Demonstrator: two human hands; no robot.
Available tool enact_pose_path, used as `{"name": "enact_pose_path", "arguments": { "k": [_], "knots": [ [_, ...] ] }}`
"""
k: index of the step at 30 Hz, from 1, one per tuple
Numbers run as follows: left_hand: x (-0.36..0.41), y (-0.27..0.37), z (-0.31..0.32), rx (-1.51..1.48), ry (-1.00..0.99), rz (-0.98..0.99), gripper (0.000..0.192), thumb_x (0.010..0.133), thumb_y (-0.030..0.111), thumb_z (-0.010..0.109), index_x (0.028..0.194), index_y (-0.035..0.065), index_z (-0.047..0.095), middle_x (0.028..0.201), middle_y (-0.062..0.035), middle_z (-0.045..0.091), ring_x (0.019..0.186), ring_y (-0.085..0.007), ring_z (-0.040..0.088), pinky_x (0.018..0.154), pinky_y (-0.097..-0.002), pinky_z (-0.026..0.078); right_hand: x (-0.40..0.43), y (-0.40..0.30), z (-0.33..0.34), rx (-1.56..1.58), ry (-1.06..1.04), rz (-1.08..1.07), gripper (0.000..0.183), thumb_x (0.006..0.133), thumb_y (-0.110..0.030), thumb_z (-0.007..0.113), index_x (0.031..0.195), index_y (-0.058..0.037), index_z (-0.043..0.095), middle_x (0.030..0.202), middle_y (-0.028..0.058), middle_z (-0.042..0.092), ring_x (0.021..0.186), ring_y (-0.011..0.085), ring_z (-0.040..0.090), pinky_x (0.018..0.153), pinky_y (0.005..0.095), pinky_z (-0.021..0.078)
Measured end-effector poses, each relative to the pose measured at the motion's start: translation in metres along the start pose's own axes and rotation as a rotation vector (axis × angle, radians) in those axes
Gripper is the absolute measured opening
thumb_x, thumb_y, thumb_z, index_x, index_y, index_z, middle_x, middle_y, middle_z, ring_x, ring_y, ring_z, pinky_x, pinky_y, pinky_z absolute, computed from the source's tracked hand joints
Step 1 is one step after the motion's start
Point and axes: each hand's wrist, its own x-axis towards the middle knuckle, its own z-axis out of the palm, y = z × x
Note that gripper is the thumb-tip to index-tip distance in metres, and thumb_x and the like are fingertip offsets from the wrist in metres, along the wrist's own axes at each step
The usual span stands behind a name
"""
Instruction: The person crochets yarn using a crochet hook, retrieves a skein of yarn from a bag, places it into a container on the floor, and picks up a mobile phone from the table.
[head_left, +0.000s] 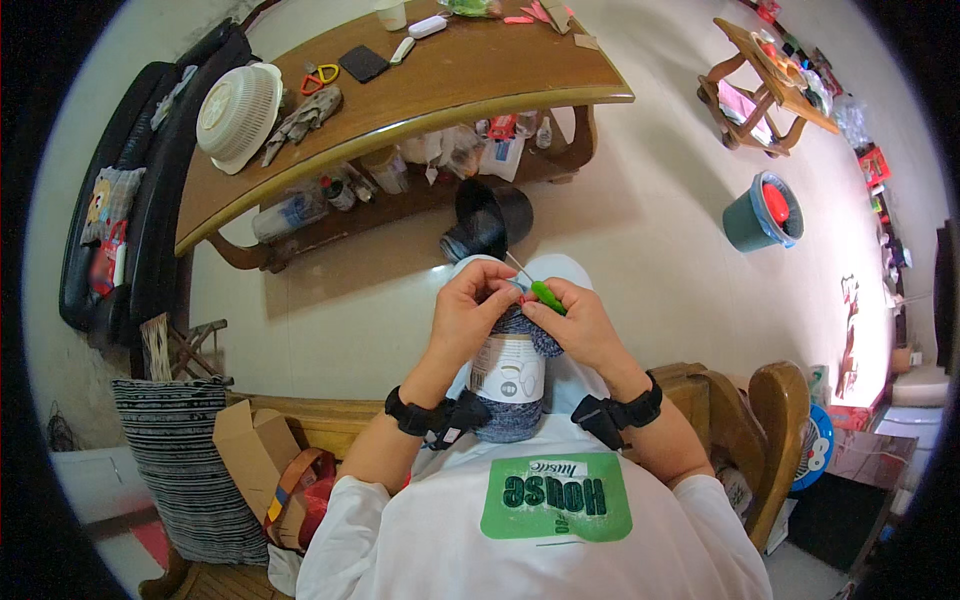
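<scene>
In my right hand (581, 322) is a crochet hook with a green handle (549, 298), its thin metal shaft pointing up and away to the left. My left hand (469, 307) meets it over my lap, thumb and fingertips pinching blue-grey yarn work that they partly hide. A small red item (523, 299) shows between the fingertips; I cannot tell what it is. Just below the hands, a ball of mottled blue-grey yarn (508, 424) rests on my lap, wrapped in a white printed paper band (506, 367). A bunched yarn piece (547, 343) hangs beside the right palm.
Ahead stands a wooden table (450, 75) bearing a plastic basket (238, 116), scissors (328, 73) and a grey cloth (307, 120). A dark container (514, 214) is on the floor past my knees. To the right are a lined bin (746, 221) and a small wooden cart (780, 90).
</scene>
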Motion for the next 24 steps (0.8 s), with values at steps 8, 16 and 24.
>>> {"name": "enact_pose_path", "arguments": {
  "k": [8, 16, 24],
  "knots": [
    [0.006, -0.002, 0.006, 0.104, -0.012, 0.078, 0.022, 0.077, 0.001, 0.058, 0.098, -0.0002, 0.052, 0.076, -0.0046, 0.06, 0.07, -0.0085, 0.055, 0.065, -0.0209, 0.044, 0.009, 0.011, -0.003, 0.169, 0.081, -0.006, 0.016, 0.078, -0.017, 0.059, 0.082, -0.0018, 0.057, 0.07, 0.0009, 0.055, 0.065, 0.0065, 0.047, 0.059, 0.0219, 0.0388],
    [0.001, -0.006, 0.007, 0.053, -0.001, 0.035, 0.022, 0.078, 0.003, 0.058, 0.099, 0.0007, 0.052, 0.077, -0.0036, 0.059, 0.072, -0.0094, 0.055, 0.069, -0.0207, 0.044, 0.007, 0.012, -0.008, 0.13, 0.03, 0.017, 0.013, 0.078, -0.015, 0.06, 0.081, -0.0027, 0.056, 0.072, -0.0007, 0.055, 0.065, 0.0061, 0.048, 0.06, 0.0209, 0.0395],
    [-0.006, -0.003, 0.005, 0.432, -0.077, 0.102, 0.013, 0.075, 0.008, 0.061, 0.086, 0.0028, 0.056, 0.079, -0.0005, 0.057, 0.076, -0.0073, 0.051, 0.069, -0.021, 0.041, 0.002, 0.019, 0.005, 0.435, 0.143, 0.079, 0.013, 0.079, -0.013, 0.059, 0.085, -0.0025, 0.055, 0.075, -0.0002, 0.056, 0.068, 0.0056, 0.049, 0.061, 0.0198, 0.04]
  ]
}}
